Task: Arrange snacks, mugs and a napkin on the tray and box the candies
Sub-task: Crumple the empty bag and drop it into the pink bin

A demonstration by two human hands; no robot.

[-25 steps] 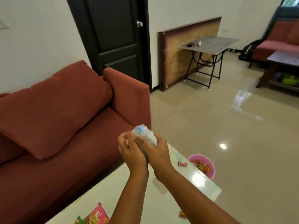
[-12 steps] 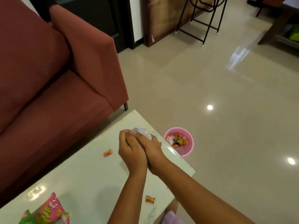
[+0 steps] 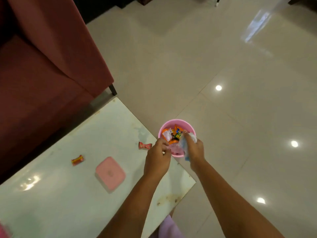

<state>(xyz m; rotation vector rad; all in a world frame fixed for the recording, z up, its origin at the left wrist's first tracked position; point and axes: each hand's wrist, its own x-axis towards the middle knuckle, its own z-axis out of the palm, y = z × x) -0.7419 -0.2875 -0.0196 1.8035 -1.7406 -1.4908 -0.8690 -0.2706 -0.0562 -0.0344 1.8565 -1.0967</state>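
My right hand (image 3: 194, 148) is shut on a crumpled clear plastic wrapper (image 3: 186, 143) with blue print, held over the pink bin (image 3: 176, 121) on the floor beside the table's far corner. The bin holds several colourful wrappers (image 3: 173, 133). My left hand (image 3: 158, 157) hovers at the table's edge next to the bin, fingers curled with nothing seen in them. On the pale green table (image 3: 72, 203) lie a red wrapped candy (image 3: 145, 145), a red-and-yellow candy (image 3: 77, 160) and a pink square box lid (image 3: 110, 174).
A dark red sofa (image 3: 42, 69) runs along the table's left side, its armrest near the table's far corner. Glossy beige floor tiles (image 3: 223, 66) spread to the right. A pink packet's edge (image 3: 3, 232) shows at bottom left.
The view has tilted down from the room to the table and bin. My hands, earlier pressed together crumpling the wrapper above the table, have separated; the right one carried it over the bin.
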